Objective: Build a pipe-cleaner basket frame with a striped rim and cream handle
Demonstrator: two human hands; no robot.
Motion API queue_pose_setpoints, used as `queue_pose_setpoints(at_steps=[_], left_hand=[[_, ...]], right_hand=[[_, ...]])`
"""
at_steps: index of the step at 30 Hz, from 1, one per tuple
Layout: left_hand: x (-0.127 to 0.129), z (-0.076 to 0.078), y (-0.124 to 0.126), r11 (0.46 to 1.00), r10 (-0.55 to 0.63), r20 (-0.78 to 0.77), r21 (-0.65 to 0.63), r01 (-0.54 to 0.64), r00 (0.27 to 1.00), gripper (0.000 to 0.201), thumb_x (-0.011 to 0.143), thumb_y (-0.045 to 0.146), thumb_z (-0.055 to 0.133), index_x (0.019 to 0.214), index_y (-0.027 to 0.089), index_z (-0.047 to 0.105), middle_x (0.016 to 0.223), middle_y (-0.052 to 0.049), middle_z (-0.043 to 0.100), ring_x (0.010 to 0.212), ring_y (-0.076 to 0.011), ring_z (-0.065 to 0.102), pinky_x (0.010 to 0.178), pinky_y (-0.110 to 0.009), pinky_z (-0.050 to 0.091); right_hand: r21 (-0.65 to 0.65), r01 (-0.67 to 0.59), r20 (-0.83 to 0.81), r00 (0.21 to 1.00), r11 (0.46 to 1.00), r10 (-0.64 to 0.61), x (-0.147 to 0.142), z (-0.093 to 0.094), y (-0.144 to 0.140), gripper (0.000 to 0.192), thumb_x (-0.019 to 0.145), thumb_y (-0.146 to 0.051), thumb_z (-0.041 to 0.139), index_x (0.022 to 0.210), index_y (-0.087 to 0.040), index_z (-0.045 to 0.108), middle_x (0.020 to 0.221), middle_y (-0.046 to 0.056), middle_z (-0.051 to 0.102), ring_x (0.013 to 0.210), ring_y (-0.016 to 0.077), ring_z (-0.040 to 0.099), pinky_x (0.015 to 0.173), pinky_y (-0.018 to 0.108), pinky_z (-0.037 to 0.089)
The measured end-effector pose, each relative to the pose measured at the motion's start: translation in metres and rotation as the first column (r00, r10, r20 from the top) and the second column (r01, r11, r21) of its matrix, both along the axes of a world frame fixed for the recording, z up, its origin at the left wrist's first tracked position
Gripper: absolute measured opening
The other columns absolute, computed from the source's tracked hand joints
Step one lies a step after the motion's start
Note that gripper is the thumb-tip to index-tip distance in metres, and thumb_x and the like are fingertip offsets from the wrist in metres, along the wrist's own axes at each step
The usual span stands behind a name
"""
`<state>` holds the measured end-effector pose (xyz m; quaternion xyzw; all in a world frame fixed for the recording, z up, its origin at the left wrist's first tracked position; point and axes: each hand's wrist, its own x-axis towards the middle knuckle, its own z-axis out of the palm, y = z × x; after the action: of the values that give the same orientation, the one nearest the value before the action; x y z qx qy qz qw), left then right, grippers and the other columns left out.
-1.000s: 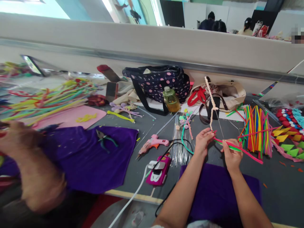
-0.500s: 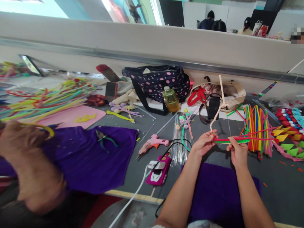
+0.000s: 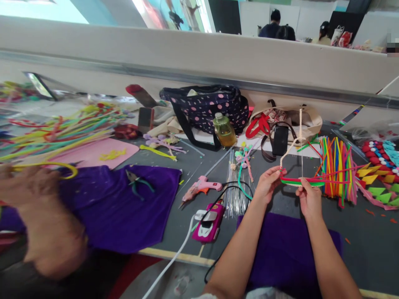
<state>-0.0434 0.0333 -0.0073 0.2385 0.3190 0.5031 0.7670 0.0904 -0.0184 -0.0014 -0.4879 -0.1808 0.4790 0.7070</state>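
Observation:
My left hand (image 3: 268, 183) pinches the left end of a bundle of red and green pipe cleaners (image 3: 289, 181), where a cream twisted stem (image 3: 286, 154) meets it. With fingertips together, my right hand (image 3: 310, 198) grips the same bundle farther right. The red ends stretch out past it. The cream stem slants up from my left hand to a small loop, with a straight tip above; a thin wire hangs from the loop towards my right hand. Both hands are raised over a purple cloth (image 3: 283, 249).
Multicoloured pipe cleaners (image 3: 336, 170) lie to the right. A pink glue gun (image 3: 201, 187), a magenta power strip (image 3: 208, 224) and clear sticks (image 3: 233, 199) are left of my arms. Behind stand a bottle (image 3: 225, 132) and a patterned bag (image 3: 212, 104). A co-worker's hand (image 3: 31, 187) is at far left.
The cream stem's upper end has swung right and dropped a little. My left hand has shifted slightly right and up, and the red and green bundle now bows a little. My right hand stays nearly in place.

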Motion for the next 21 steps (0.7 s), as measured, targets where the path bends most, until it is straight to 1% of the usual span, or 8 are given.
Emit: queue_pose_setpoints(at_steps=[2, 4, 9, 13, 18, 21], left_hand=[[0.001, 0.0011, -0.0001, 0.998, 0.056, -0.042, 0.013, -0.055, 0.998, 0.041, 0.059, 0.03, 0.082, 0.094, 0.015, 0.067, 0.092, -0.008, 0.071, 0.081, -0.0148, 0.065, 0.072, -0.025, 0.047], [0.0019, 0.0012, 0.0, 0.996, 0.09, -0.077, 0.011, -0.089, 0.993, 0.041, 0.057, 0.028, 0.083, 0.092, 0.015, 0.067, 0.088, -0.006, 0.072, 0.075, -0.0129, 0.064, 0.069, -0.024, 0.046], [0.0034, -0.0011, 0.0015, 0.994, 0.11, -0.124, 0.008, -0.11, 0.986, 0.039, 0.056, 0.027, 0.083, 0.089, 0.015, 0.067, 0.082, -0.005, 0.071, 0.067, -0.0119, 0.063, 0.065, -0.023, 0.046], [0.0038, -0.0037, 0.0029, 0.99, 0.14, -0.123, 0.055, -0.134, 0.983, 0.038, 0.057, 0.027, 0.082, 0.089, 0.014, 0.067, 0.079, -0.005, 0.07, 0.064, -0.01, 0.061, 0.064, -0.022, 0.045], [0.0042, -0.0063, 0.0042, 0.982, 0.181, -0.149, 0.087, -0.169, 0.972, 0.039, 0.056, 0.027, 0.082, 0.089, 0.013, 0.066, 0.083, -0.006, 0.071, 0.066, -0.0107, 0.061, 0.064, -0.022, 0.045], [0.0047, -0.0074, 0.0047, 0.977, 0.203, -0.159, 0.095, -0.19, 0.966, 0.04, 0.055, 0.026, 0.082, 0.089, 0.013, 0.066, 0.082, -0.007, 0.071, 0.064, -0.0098, 0.06, 0.064, -0.022, 0.045]], right_hand=[[0.002, -0.012, -0.003, 1.0, 1.0, 0.012, 0.0003, 0.0009, -0.0002, 0.031, 0.061, -0.04, 0.078, 0.072, -0.014, 0.067, 0.052, -0.005, 0.051, 0.045, 0.0069, 0.045, 0.039, 0.02, 0.04], [0.008, -0.025, 0.0, 1.0, 1.0, 0.025, 0.0005, 0.0015, -0.0003, 0.033, 0.062, -0.043, 0.077, 0.073, -0.014, 0.066, 0.056, -0.004, 0.053, 0.047, 0.0069, 0.046, 0.039, 0.02, 0.041], [0.019, -0.039, 0.0, 0.999, 0.999, 0.039, 0.0008, 0.001, -0.0003, 0.035, 0.064, -0.045, 0.076, 0.076, -0.014, 0.067, 0.059, -0.003, 0.054, 0.048, 0.0074, 0.046, 0.039, 0.02, 0.041], [-0.01, -0.029, 0.035, 0.999, 1.0, 0.03, 0.0005, 0.0005, 0.0006, 0.036, 0.063, -0.047, 0.076, 0.072, -0.014, 0.065, 0.056, -0.003, 0.053, 0.046, 0.0078, 0.047, 0.038, 0.02, 0.039], [-0.04, 0.012, 0.085, 0.996, 0.999, -0.009, -0.0011, -0.0012, 0.0021, 0.037, 0.06, -0.048, 0.077, 0.062, -0.014, 0.06, 0.052, -0.003, 0.052, 0.044, 0.0077, 0.046, 0.037, 0.02, 0.037], [-0.027, 0.027, 0.099, 0.995, 0.999, -0.024, -0.0026, -0.0045, 0.0023, 0.036, 0.058, -0.045, 0.079, 0.066, -0.014, 0.063, 0.051, -0.003, 0.053, 0.042, 0.0075, 0.046, 0.037, 0.02, 0.036]])
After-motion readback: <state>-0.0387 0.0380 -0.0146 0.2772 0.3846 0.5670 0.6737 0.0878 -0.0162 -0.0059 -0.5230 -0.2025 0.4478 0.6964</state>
